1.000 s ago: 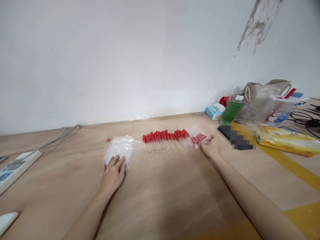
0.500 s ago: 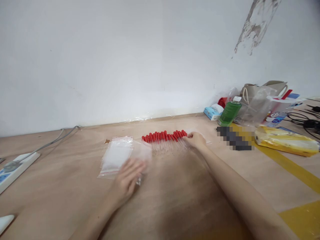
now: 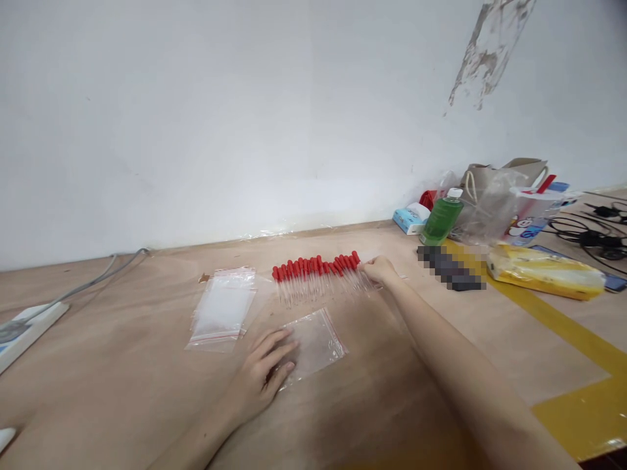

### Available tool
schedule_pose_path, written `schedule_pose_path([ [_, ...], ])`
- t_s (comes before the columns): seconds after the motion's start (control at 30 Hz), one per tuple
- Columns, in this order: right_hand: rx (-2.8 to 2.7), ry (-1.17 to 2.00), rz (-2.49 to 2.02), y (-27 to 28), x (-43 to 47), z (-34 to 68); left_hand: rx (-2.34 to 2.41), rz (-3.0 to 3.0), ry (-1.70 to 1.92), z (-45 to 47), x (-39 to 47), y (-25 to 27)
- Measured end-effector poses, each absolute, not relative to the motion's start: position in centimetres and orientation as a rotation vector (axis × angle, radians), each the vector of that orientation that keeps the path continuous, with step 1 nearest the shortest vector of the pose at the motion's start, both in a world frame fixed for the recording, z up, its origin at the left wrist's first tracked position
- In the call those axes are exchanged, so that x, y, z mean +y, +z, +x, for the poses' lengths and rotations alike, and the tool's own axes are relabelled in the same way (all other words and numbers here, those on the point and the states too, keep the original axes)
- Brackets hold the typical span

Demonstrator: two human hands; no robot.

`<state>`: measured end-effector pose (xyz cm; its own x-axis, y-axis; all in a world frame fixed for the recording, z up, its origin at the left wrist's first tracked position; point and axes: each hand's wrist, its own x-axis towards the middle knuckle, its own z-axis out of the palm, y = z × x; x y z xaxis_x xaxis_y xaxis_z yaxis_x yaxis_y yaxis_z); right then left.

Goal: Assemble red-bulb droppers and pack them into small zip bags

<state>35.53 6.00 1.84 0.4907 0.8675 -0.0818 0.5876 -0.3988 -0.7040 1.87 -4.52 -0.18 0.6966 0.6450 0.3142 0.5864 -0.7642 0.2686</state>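
Clear plastic droppers with red rubber bulbs lie side by side in a row on the light wooden tabletop, bulbs toward the wall and thin stems toward the person.

A second ago the left hand lay on the fanned stack of clear zip bags with red seal lines; now it is to the right of that stack, fingers loosely spread and resting on the left edge of a single flat, clear zip bag with a red seal line. This bag now lies in front of the dropper row, its seal end pointing right.

The right hand has moved left from the bag of droppers it was touching to the row's right end. Its thumb and fingers are drawn narrowly together beside the last bulbs; whether they grip a dropper cannot be told.
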Motion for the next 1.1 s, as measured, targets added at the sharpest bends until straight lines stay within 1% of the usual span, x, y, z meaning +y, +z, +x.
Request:
schedule_pose_path([
  [0.1, -1.166, 0.58, -2.0, 2.4, 5.1, 35.7, 1.069, 2.736, 0.569, 2.2, -4.5, -0.3],
  [0.23, -1.139, 0.588, -1.714, 2.5, 2.0, 34.6, 0.907, 2.761, 0.354, 2.9, -4.0, 0.3],
  [0.3, -1.116, 0.749, -1.377, 1.8, -0.2, 33.6, 0.861, 2.745, 0.337, 3.3, -3.7, 0.8],
  [0.37, -1.122, 0.891, -1.218, 0.8, -2.5, 32.5, 0.881, 2.711, 0.4, 3.7, -3.6, 1.1],
  [0.43, -1.038, 0.913, -1.217, -0.3, -4.3, 31.7, 0.899, 2.684, 0.437, 3.9, -3.6, 1.1],
  [0.53, -0.908, 0.915, -1.28, -1.1, -5.8, 31.1, 0.859, 2.687, 0.4, 3.7, -3.6, 0.5],
  [0.77, -0.847, 0.959, -1.286, -1.2, -6.3, 30.7, 0.803, 2.745, 0.362, 3.8, -3.5, 0.2],
  [0.9, -0.823, 1.085, -1.223, -1.3, -6.6, 30.2, 0.807, 2.761, 0.341, 4.0, -3.6, 0.5],
  [1.0, -0.926, 1.2, -1.198, -0.9, -7.0, 30.5, 0.844, 2.753, 0.326, 4.0, -3.7, 0.4],
  [1.1, -1.256, 1.2, -1.25, -0.3, -7.2, 31.3, 0.864, 2.742, 0.326, 4.0, -3.8, 0.2],
])
